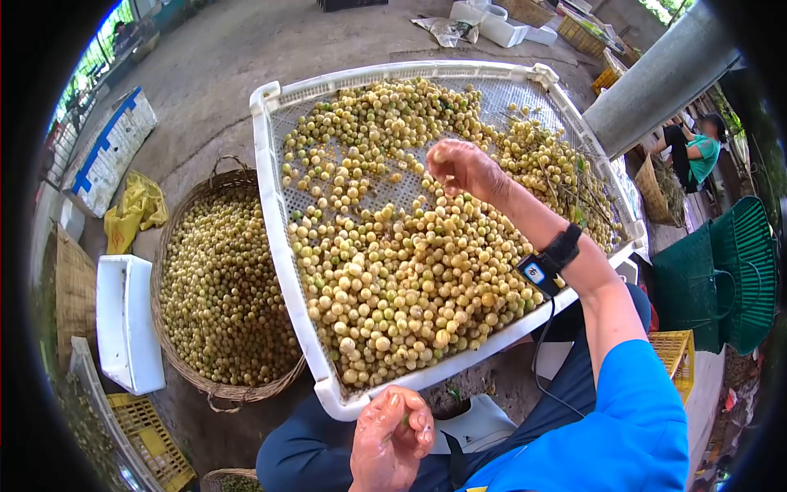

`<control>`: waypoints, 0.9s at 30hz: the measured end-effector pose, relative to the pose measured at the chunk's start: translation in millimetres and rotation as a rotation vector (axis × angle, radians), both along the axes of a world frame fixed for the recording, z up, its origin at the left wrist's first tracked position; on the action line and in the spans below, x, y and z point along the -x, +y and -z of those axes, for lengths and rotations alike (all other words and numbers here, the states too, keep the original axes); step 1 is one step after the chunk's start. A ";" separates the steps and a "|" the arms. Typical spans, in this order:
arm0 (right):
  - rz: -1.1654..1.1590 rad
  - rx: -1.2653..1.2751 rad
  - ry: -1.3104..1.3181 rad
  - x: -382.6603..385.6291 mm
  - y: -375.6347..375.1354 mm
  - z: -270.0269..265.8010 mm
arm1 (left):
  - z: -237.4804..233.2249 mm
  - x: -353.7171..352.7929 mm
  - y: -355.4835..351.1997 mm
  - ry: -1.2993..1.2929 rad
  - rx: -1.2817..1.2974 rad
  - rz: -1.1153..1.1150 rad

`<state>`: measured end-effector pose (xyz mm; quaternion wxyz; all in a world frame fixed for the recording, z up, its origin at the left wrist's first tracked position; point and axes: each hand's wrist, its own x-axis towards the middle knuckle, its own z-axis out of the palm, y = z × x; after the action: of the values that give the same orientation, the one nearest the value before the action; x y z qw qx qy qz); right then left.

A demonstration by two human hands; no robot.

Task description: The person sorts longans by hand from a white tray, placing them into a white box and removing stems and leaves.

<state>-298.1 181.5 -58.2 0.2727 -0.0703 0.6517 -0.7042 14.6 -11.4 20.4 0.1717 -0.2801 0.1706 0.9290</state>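
Note:
A white plastic mesh tray (283, 238) in front of me carries a thick layer of small round yellow-green fruit (393, 287). My right hand (467, 170) is over the middle of the tray, its wet fingers curled downward; whatever lies in them is hidden. Low at the tray's near edge, my left hand (390, 441) is closed palm up, with a bit of green showing between the fingers. Thin twigs (566, 184) lie among the fruit on the tray's right side.
A round wicker basket (168, 328) heaped with the same fruit stands left of the tray. Beyond it are a white foam box (127, 324) and a yellow sack (135, 209). At right are a grey post (660, 78), green baskets (709, 275) and a seated person (701, 152).

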 end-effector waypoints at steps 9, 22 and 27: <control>0.214 -0.710 0.742 89.9 -45.2 46.9 | 2.6 13.8 -3.1 -0.021 -0.007 0.023; 0.105 -0.077 0.087 55.5 8.6 36.0 | 3.7 11.8 -8.7 -0.054 0.004 0.008; 0.041 -0.018 0.001 46.7 -5.6 26.4 | -2.3 13.3 -5.9 -0.062 0.013 0.012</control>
<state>-344.8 175.8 -84.6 0.2584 -0.0548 0.6594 -0.7038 1.3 -17.3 22.7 0.1805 -0.3087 0.1727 0.9178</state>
